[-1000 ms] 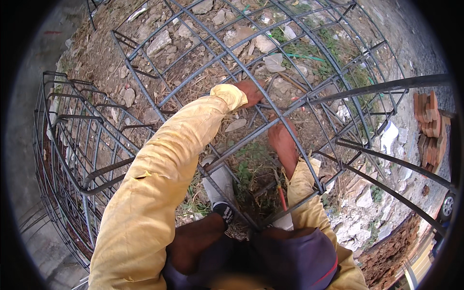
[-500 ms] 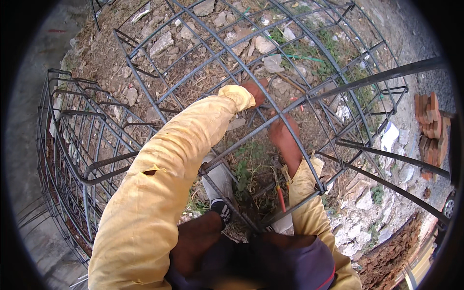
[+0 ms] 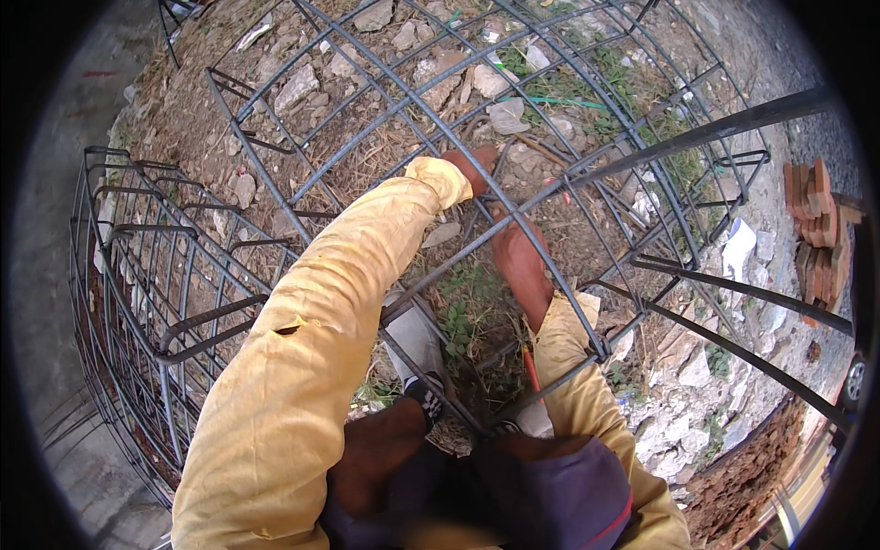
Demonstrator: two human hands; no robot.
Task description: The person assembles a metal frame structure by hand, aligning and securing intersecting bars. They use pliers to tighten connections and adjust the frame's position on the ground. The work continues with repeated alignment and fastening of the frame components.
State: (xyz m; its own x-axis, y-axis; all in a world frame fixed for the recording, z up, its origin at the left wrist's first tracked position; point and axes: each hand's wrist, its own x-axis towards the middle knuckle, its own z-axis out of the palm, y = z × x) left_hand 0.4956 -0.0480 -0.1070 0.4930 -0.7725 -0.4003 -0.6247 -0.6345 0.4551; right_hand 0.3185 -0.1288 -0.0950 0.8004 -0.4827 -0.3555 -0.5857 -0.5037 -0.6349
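A cage of grey ribbed steel bars [image 3: 412, 99] spreads in front of me, and both my arms, in torn yellow sleeves, reach down among its bars. My left hand [image 3: 474, 169] is closed, its fingers curled low by a bar crossing; what it holds is hidden. Just nearer and to the right, my right hand [image 3: 510, 231] is under a slanting bar, its fingers mostly hidden behind the steel and the hand itself. The two hands are close together. Beside my right forearm is a thin red-orange handle [image 3: 531, 368]; the rest of it cannot be made out.
Another bar cage [image 3: 174, 302] lies at the left. Thick bars [image 3: 724, 137] jut across the right side. Below lie broken stones [image 3: 296, 85], weeds [image 3: 463, 316] and a clear plastic scrap [image 3: 507, 115]. Reddish bricks [image 3: 811, 215] are stacked at the far right. My feet stand within the bars.
My right hand has moved a little left and up, closer to the left hand. The view has shifted slightly, so the bars appear a little farther left.
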